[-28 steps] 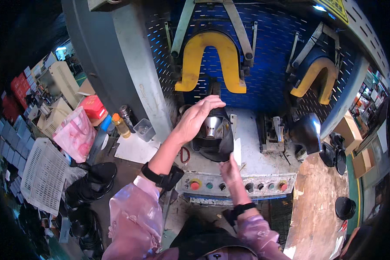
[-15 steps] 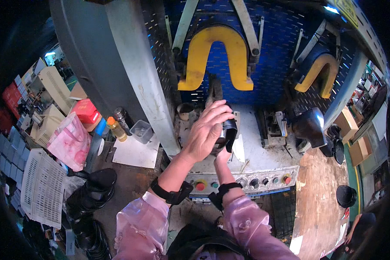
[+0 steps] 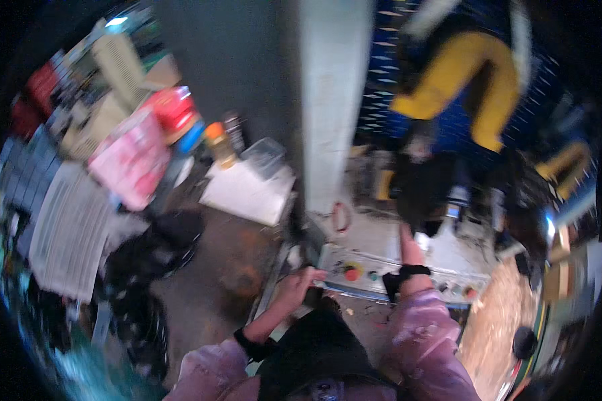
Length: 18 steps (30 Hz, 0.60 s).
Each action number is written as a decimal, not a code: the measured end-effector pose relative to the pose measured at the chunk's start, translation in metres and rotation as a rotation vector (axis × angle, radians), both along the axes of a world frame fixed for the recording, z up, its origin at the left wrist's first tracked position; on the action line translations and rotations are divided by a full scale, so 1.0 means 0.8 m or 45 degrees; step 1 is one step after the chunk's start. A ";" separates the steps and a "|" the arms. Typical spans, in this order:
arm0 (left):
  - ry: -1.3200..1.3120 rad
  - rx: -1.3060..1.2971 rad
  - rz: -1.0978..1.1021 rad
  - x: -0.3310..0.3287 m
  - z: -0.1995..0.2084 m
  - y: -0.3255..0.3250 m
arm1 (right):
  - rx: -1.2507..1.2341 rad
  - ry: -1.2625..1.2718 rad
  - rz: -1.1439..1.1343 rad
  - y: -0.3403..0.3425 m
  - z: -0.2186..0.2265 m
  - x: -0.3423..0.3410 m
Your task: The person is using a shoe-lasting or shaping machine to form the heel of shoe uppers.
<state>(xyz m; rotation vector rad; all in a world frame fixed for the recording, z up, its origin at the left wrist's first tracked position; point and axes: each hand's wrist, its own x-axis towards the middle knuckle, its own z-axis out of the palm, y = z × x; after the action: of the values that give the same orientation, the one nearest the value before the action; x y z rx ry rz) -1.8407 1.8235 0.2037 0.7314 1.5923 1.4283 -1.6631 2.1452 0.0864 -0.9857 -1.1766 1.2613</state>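
Note:
A black boot (image 3: 425,190), blurred by motion, stands on the machine under the larger yellow U-shaped pad (image 3: 461,63). My right hand (image 3: 408,242) reaches up to its near lower edge, and its fingers are hidden behind the black shape. My left hand (image 3: 297,286) is away from the boot, at the left end of the control panel (image 3: 381,273). Its fingers point right, toward the panel edge, but are smeared, and nothing can be made out in them.
A grey post (image 3: 334,100) rises left of the boot. On the left bench are a white sheet (image 3: 247,197), clear plastic box (image 3: 264,157), orange-capped bottle (image 3: 219,144) and black boots (image 3: 157,244). A white basket (image 3: 70,230) and a wooden board (image 3: 491,327) flank the area.
My left hand has let go of the boot and dropped down left to the panel's end. My right hand stays low by the boot. The view has swung left.

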 end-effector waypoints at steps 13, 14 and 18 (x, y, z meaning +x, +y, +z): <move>0.635 -0.296 0.706 -0.179 -0.029 -0.203 | -0.207 -0.133 0.313 0.084 0.039 -0.017; 0.733 -0.388 0.811 -0.215 -0.018 -0.226 | -0.204 -0.143 0.306 0.080 0.036 -0.006; 1.711 -0.835 0.586 -0.345 0.014 -0.236 | -0.163 -0.193 0.128 0.163 0.103 -0.107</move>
<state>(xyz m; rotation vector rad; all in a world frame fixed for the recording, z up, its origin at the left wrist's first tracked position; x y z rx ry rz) -2.1167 1.6347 0.2145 1.0033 3.1907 0.4353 -1.7488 2.2755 0.1688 -1.1447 -1.2882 1.3743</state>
